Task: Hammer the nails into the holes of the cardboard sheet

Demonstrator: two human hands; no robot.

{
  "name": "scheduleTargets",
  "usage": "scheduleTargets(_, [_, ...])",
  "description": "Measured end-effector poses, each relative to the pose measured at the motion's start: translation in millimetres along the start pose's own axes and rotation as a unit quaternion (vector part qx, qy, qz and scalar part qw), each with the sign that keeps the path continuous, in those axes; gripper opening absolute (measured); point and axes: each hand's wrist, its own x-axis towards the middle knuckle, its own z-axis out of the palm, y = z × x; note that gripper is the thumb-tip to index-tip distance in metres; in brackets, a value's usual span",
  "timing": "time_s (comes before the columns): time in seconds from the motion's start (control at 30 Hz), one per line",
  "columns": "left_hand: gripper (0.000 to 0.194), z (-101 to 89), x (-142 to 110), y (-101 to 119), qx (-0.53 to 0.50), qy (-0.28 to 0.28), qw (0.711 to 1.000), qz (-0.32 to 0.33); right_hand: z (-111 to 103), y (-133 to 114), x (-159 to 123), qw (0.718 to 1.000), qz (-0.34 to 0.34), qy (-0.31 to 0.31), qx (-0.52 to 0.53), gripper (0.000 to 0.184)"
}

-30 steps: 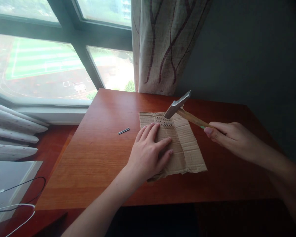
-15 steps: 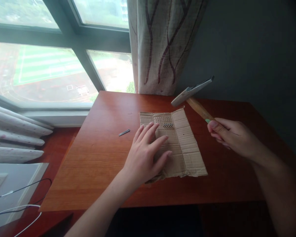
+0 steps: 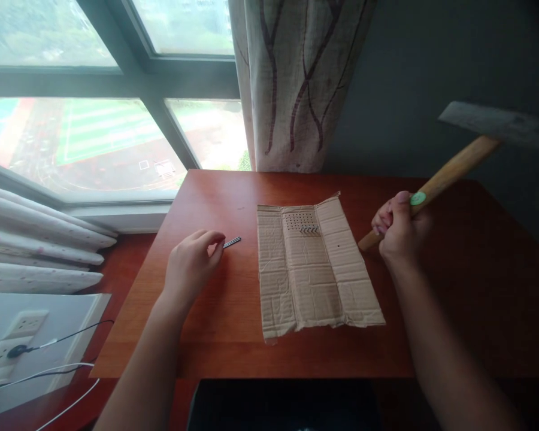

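My left hand (image 3: 193,257) is at a small bundle of nails (image 3: 232,242) lying on the table, thumb and forefinger pinched on their near-left ends. The fingertips hide those ends. On the right, my right hand (image 3: 402,230) is wrapped around the wooden handle of a hammer (image 3: 453,167), just below a green sticker. The hammer is raised and tilted, its metal head blurred at the right edge. Between the hands lies a creased piece of cardboard (image 3: 312,275). Rows of small holes mark its upper part, with several nails (image 3: 309,230) standing in a row there.
All this rests on a reddish-brown wooden table (image 3: 206,335). A window (image 3: 117,131) and a patterned curtain (image 3: 291,90) are behind it. At lower left, a wall socket (image 3: 27,323) has a black plug and cables (image 3: 72,365) running past the table's corner.
My left hand has moved left from the cardboard to the loose nails, its fingers now pinched. My right hand has swung the hammer up and right, away from above the cardboard.
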Motion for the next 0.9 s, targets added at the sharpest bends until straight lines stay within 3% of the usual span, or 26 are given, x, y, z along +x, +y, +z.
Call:
scheduleTargets(0.23, [0.025,2.2,5,15,0.133,-0.063,0.988,0.043,-4,11,-3,1.0,-0.01,0.025,0.012,0.056])
scheduleTargets(0.43, [0.022,1.7,14,14,0.134,-0.08,0.986,0.052,-5,14,-9,0.999,0.0,0.038,-0.012,0.057])
scheduleTargets(0.7, [0.027,5.5,13,17,0.17,-0.079,0.98,0.062,-9,16,-7,1.0,-0.009,-0.013,0.014,0.049])
scheduleTargets(0.9, [0.028,5.8,13,17,0.173,-0.073,0.98,0.063,-10,18,-6,0.999,-0.014,-0.017,0.031,0.051])
